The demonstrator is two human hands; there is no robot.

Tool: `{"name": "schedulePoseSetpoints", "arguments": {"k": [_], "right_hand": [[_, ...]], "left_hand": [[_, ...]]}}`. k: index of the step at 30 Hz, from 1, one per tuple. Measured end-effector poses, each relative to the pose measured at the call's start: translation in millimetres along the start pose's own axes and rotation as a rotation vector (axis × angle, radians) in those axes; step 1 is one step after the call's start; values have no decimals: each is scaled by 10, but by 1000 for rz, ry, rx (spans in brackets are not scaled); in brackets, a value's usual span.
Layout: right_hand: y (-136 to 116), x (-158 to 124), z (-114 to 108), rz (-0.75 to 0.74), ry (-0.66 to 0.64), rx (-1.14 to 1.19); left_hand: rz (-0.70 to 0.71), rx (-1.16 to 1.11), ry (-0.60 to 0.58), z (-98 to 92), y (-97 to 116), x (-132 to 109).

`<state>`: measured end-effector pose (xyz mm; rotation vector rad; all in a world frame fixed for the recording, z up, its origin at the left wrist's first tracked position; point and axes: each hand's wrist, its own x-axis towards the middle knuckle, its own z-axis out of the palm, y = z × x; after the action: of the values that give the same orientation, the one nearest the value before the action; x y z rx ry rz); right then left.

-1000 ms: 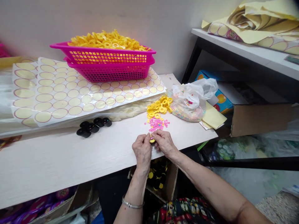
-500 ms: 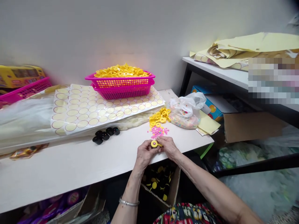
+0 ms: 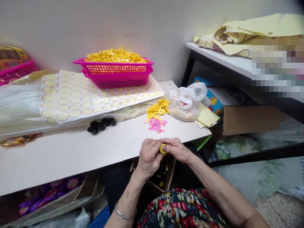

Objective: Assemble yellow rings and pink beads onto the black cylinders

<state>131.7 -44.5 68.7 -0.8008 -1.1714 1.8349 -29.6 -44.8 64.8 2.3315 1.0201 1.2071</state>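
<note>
My left hand (image 3: 149,155) and my right hand (image 3: 176,148) meet at the front edge of the white table (image 3: 71,152), both pinching one small yellow ring part (image 3: 162,148) between the fingertips. Just beyond the hands lies a scatter of tiny pink beads (image 3: 156,124). Behind that sits a small heap of yellow rings (image 3: 157,108). A few black caps (image 3: 101,124) lie in a cluster to the left of the beads.
Two stacked pink baskets (image 3: 116,74) heaped with yellow rings stand on sticker sheets (image 3: 90,96) at the back. A plastic bag (image 3: 187,101) lies at the table's right end. A cardboard box (image 3: 162,175) with black and yellow pieces sits under the table edge. A shelf (image 3: 220,58) holds paper.
Both hands drew back from the beads to the table's front edge, still holding the yellow ring part. The camera view shifted.
</note>
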Motion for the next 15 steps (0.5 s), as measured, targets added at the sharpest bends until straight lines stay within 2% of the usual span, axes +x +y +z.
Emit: {"name": "schedulePoseSetpoints", "arguments": {"k": [3, 10, 15], "right_hand": [[-18, -48, -2, -9, -20, -52], [-59, -133, -17, 97, -60, 37], [51, -132, 33, 122, 31, 111]], "left_hand": [[52, 13, 53, 30, 57, -31], [178, 2, 92, 56, 163, -77], [233, -37, 66, 109, 149, -126]]}}
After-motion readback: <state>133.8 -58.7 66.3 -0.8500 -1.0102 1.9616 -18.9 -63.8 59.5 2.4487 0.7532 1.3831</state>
